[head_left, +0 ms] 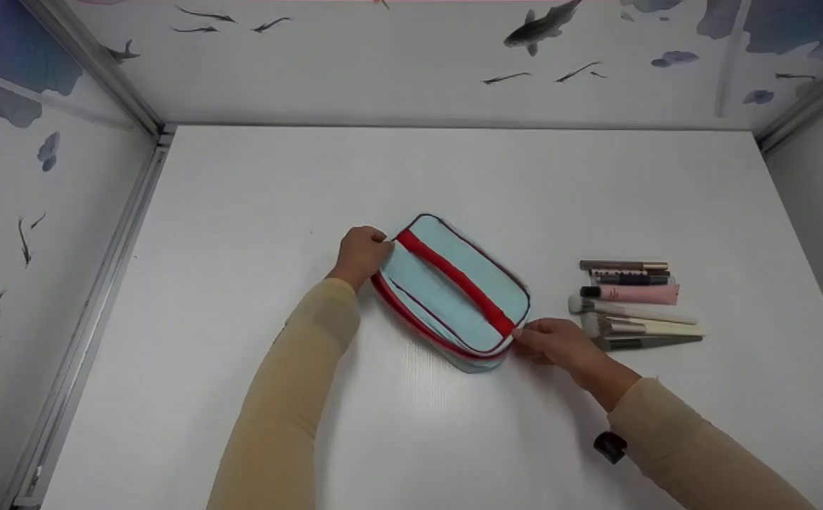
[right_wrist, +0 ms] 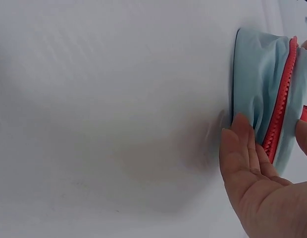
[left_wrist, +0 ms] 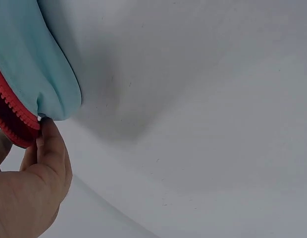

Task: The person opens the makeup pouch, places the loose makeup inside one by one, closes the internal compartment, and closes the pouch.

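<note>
A light blue cosmetic bag [head_left: 431, 290] with dark piping and a red strap handle [head_left: 454, 280] lies slantwise on the white table. In the left wrist view the teeth of its red zipper [left_wrist: 15, 106] stand apart at this end. My left hand [head_left: 362, 253] pinches the bag's upper left end beside the zipper. At the lower right end, my right hand [head_left: 560, 346] grips the bag, its thumb by the handle's end. In the right wrist view, the fingers [right_wrist: 240, 148] lie against the bag's side, below the zipper.
Right of the bag lies a row of makeup items: a brown-gold tube [head_left: 624, 265], a black tube [head_left: 631, 280], a pink tube [head_left: 642, 294] and several makeup brushes [head_left: 656, 328]. Printed panels [head_left: 383, 71] border the table's back and left; a plain panel stands right.
</note>
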Demonstrator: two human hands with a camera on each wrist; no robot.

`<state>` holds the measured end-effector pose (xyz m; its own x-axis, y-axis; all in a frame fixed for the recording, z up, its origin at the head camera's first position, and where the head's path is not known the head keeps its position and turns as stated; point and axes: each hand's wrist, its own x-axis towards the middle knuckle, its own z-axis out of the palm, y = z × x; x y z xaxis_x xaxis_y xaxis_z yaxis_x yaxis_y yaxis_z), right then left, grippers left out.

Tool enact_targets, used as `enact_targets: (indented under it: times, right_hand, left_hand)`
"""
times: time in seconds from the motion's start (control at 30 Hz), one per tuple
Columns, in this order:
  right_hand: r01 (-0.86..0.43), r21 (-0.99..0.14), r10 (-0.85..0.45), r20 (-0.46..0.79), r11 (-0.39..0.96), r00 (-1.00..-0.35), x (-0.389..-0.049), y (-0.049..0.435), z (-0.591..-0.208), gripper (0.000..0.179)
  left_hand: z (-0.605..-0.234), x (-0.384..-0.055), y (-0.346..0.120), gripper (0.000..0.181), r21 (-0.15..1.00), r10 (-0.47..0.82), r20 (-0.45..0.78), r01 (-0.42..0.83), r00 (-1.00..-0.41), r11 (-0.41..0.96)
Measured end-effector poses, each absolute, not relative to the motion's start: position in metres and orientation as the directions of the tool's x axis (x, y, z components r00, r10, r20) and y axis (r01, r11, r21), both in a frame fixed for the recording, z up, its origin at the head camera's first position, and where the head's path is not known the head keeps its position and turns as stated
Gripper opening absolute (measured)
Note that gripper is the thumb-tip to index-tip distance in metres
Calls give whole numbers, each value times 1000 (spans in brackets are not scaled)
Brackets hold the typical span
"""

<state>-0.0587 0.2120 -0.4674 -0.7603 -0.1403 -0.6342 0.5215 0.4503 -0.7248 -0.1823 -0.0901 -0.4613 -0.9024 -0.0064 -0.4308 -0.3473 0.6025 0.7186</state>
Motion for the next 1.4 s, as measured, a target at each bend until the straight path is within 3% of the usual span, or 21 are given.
enact_targets:
  times: [0.43,1.4]
  right_hand:
    - [556,-731,-153,-649,396,-745,-69,220,-473,49]
    - [582,-696,-77,-666,422,-742,-93,227,-471,47]
  left_hand:
    - [-462,-170,-99,33,662,-38,-500,-410,-865,627]
    - [-465,-120,-107,21,649,-76,-580,-516,-811,559]
